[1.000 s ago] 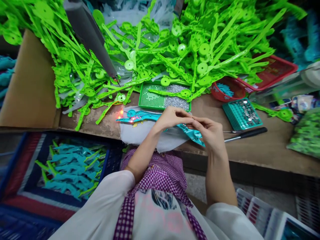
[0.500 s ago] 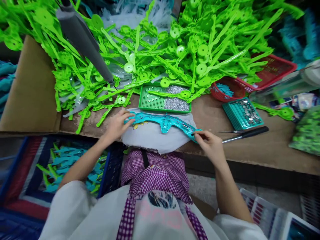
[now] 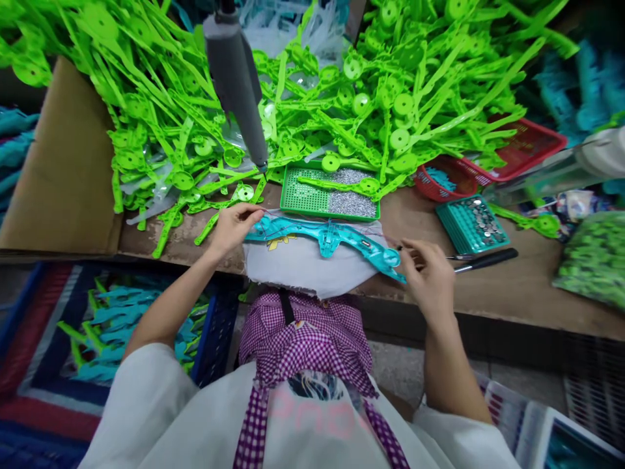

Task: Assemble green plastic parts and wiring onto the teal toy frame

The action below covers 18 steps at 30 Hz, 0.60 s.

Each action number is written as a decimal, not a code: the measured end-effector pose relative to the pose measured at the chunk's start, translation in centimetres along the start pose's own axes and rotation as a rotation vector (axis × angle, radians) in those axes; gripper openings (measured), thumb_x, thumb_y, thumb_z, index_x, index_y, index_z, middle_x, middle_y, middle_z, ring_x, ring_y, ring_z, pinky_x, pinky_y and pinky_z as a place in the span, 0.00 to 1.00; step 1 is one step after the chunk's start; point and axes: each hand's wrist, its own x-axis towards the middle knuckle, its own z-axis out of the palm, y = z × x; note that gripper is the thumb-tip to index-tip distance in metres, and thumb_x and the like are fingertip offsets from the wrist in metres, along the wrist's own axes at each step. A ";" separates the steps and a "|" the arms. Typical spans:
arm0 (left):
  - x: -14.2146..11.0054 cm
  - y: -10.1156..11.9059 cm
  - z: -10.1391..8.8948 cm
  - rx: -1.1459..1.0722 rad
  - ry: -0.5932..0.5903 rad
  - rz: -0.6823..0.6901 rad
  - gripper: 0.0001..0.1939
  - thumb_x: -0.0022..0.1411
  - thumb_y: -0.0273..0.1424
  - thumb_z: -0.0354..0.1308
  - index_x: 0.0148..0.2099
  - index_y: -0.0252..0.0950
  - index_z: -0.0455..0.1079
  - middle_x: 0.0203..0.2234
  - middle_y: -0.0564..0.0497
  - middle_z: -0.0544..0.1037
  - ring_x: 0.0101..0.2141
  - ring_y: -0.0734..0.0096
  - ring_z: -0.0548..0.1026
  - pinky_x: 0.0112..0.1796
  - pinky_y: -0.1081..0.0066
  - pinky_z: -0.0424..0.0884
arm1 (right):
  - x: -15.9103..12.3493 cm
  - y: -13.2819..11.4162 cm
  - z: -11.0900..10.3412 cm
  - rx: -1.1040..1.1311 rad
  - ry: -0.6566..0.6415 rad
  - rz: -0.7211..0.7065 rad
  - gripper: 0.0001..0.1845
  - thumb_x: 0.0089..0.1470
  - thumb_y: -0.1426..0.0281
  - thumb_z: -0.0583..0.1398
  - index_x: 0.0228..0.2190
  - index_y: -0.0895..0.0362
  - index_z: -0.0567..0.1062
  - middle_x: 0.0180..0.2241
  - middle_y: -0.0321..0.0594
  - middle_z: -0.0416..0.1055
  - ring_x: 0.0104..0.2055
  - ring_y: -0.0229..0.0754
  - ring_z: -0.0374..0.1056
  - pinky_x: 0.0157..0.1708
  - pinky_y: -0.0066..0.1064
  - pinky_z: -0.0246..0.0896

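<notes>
Long axis: the teal part [image 3: 349, 238] runs left to right beside the table's [image 3: 517, 293] near edge, left of its middle; it bows toward the far edge, and its right end slants back nearer the near edge.
Short prong: mid-length, pointing at the near edge.
Lie: on a white cloth [image 3: 312, 270] that reaches over the near edge.
Look: glossy, open channelled side up, thin dark wires along it, round cup at the right end.
Left hand [image 3: 235, 229]: I have thumb and fingers pinched at the part's left end, hiding the tip; wire or plastic between them, I can't tell.
Right hand [image 3: 430, 277]: fingers curled in toward the thumb just beside the right end, a small dark bit at the fingertips, too small to name.
Far side, left to right: cardboard wall [image 3: 58, 163]; green arms [image 3: 342, 85] heaped along the far edge; grey power driver [image 3: 237, 91] hanging tip down, blocking my view of some; green basket [image 3: 305, 203] of metal bits, one arm across it; red basket [image 3: 434, 191]; teal tray [image 3: 454, 228] of metal discs.
Right: black-handled tool [image 3: 493, 260], its shaft partly behind my right hand; bag of green pieces [image 3: 593, 260] at the right.
</notes>
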 end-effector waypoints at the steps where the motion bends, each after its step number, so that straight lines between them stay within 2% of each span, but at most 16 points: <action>1: -0.3 0.5 0.6 -0.035 0.008 0.006 0.15 0.60 0.42 0.64 0.40 0.35 0.80 0.33 0.47 0.83 0.32 0.67 0.78 0.34 0.69 0.74 | -0.3 -1.6 0.1 -0.034 0.109 -0.041 0.16 0.60 0.61 0.59 0.44 0.54 0.80 0.42 0.48 0.76 0.38 0.47 0.73 0.40 0.41 0.72; 2: -0.7 1.1 1.3 -0.066 0.013 0.025 0.15 0.62 0.42 0.63 0.40 0.35 0.79 0.33 0.47 0.83 0.32 0.68 0.78 0.35 0.69 0.74 | -0.5 -3.3 0.6 -0.041 0.166 -0.079 0.15 0.62 0.62 0.58 0.46 0.53 0.80 0.43 0.49 0.75 0.40 0.47 0.73 0.41 0.42 0.72; 3: -1.2 1.6 2.1 -0.093 0.012 0.057 0.14 0.63 0.41 0.63 0.40 0.35 0.79 0.33 0.47 0.83 0.33 0.68 0.79 0.36 0.69 0.75 | -0.5 -5.0 1.6 -0.021 0.157 -0.121 0.16 0.62 0.62 0.58 0.48 0.52 0.79 0.45 0.49 0.75 0.43 0.48 0.73 0.42 0.42 0.72; 4: -1.8 2.1 3.0 -0.114 0.008 0.103 0.12 0.64 0.40 0.62 0.40 0.36 0.79 0.33 0.47 0.83 0.33 0.68 0.79 0.37 0.69 0.76 | -0.4 -6.6 3.0 0.025 0.081 -0.161 0.18 0.62 0.62 0.59 0.51 0.51 0.77 0.48 0.49 0.74 0.44 0.48 0.73 0.43 0.42 0.73; 6: -2.8 2.7 4.6 -0.137 -0.011 0.225 0.10 0.66 0.38 0.62 0.40 0.37 0.79 0.34 0.48 0.83 0.35 0.69 0.80 0.40 0.68 0.76 | 0.3 -9.1 6.8 0.182 -0.167 -0.232 0.28 0.62 0.61 0.60 0.62 0.49 0.68 0.59 0.49 0.67 0.43 0.45 0.74 0.41 0.39 0.75; 7: -3.2 2.8 5.3 -0.139 -0.024 0.292 0.10 0.67 0.38 0.61 0.40 0.38 0.79 0.34 0.48 0.83 0.36 0.69 0.80 0.41 0.67 0.77 | 0.8 -10.0 9.0 0.246 -0.272 -0.270 0.31 0.62 0.61 0.61 0.65 0.49 0.64 0.63 0.49 0.64 0.45 0.45 0.74 0.42 0.38 0.75; 8: -3.5 2.7 5.9 -0.136 -0.036 0.353 0.10 0.68 0.38 0.60 0.40 0.38 0.78 0.35 0.48 0.83 0.38 0.68 0.80 0.43 0.66 0.77 | 1.5 -10.5 11.0 0.275 -0.333 -0.284 0.30 0.63 0.63 0.59 0.65 0.49 0.64 0.64 0.48 0.63 0.51 0.45 0.73 0.46 0.38 0.75; 9: -3.6 2.4 6.3 -0.129 -0.046 0.403 0.10 0.68 0.39 0.60 0.42 0.39 0.78 0.37 0.48 0.83 0.40 0.68 0.80 0.45 0.65 0.76 | 2.1 -10.7 12.7 0.282 -0.375 -0.287 0.25 0.65 0.65 0.56 0.62 0.50 0.68 0.62 0.48 0.67 0.54 0.46 0.72 0.50 0.39 0.73; 11: -3.4 1.3 6.8 -0.095 -0.060 0.449 0.16 0.67 0.42 0.62 0.51 0.40 0.75 0.44 0.46 0.82 0.45 0.65 0.80 0.49 0.63 0.76 | 3.3 -10.4 14.8 0.271 -0.420 -0.252 0.19 0.67 0.67 0.54 0.55 0.53 0.75 0.54 0.47 0.75 0.55 0.47 0.72 0.54 0.41 0.69; 14: -2.5 -0.9 6.8 0.058 -0.078 0.419 0.34 0.62 0.44 0.66 0.66 0.40 0.63 0.56 0.40 0.75 0.56 0.57 0.74 0.57 0.56 0.72 | 4.6 -9.1 15.0 0.286 -0.432 -0.135 0.16 0.67 0.63 0.54 0.45 0.54 0.80 0.46 0.46 0.80 0.49 0.47 0.75 0.52 0.42 0.69; 15: -2.2 -1.5 6.8 0.127 -0.090 0.394 0.36 0.62 0.43 0.66 0.68 0.39 0.60 0.59 0.38 0.72 0.59 0.55 0.71 0.59 0.54 0.69 | 5.0 -8.6 14.6 0.321 -0.433 -0.087 0.18 0.67 0.60 0.54 0.43 0.55 0.80 0.44 0.45 0.80 0.46 0.46 0.76 0.49 0.41 0.70; 18: -1.7 -2.7 6.8 0.286 -0.167 0.332 0.25 0.67 0.38 0.61 0.64 0.39 0.67 0.63 0.38 0.68 0.63 0.52 0.67 0.62 0.49 0.66 | 6.0 -7.6 13.8 0.481 -0.426 0.055 0.25 0.65 0.50 0.52 0.37 0.56 0.80 0.34 0.43 0.80 0.34 0.42 0.76 0.38 0.35 0.72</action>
